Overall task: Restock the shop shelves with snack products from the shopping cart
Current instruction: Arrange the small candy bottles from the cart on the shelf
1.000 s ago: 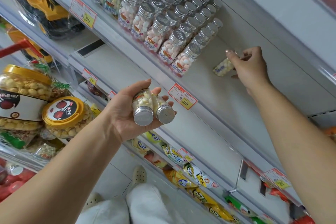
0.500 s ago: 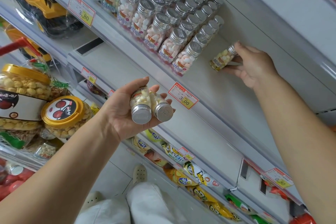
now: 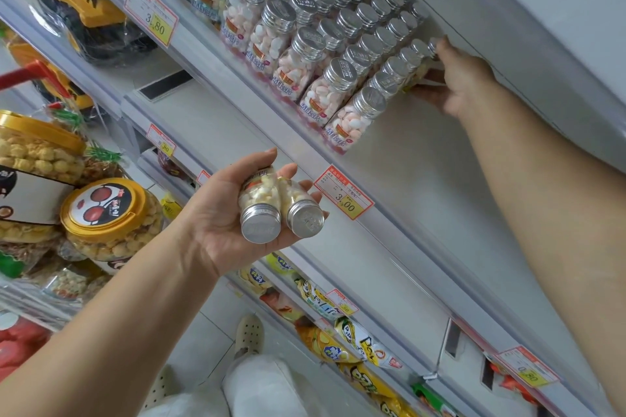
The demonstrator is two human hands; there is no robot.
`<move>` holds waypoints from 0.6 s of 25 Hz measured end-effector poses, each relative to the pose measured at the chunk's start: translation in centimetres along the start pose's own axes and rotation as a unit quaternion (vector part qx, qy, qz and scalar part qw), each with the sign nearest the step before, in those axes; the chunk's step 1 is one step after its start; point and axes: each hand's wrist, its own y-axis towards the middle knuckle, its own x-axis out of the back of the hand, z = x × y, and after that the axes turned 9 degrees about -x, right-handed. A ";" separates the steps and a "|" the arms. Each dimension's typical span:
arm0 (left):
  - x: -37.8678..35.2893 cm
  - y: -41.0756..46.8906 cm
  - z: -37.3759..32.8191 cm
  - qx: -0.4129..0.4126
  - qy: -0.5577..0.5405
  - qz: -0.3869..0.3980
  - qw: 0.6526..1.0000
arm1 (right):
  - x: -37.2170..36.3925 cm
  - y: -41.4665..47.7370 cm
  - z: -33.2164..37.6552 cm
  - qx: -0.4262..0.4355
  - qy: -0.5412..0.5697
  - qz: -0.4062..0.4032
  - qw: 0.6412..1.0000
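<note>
Right now our right hand (image 3: pixel 457 85) grips a jar (image 3: pixel 421 69) at the back of the shelf (image 3: pixel 406 152), just beside the end of the rightmost row (image 3: pixel 355 112). Below the shelf edge our left hand (image 3: pixel 216 223) sits palm up, fingers curled round two jars (image 3: pixel 261 203), caps facing us. At far left, cart (image 3: pixel 23 76) with big tubs (image 3: pixel 108 223).
</note>
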 end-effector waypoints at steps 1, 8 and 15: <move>0.2 0.1 0.0 -0.002 -0.001 -0.005 1.000 | -0.2 0.2 0.2 0.001 -0.007 0.006 1.000; 0.2 -0.2 0.3 0.002 -0.009 -0.005 1.000 | -1.2 1.1 0.0 0.019 -0.005 -0.034 0.999; -1.6 -2.3 0.3 -0.001 -0.052 0.018 0.999 | 1.1 -10.6 -5.5 0.317 -0.174 -0.108 0.926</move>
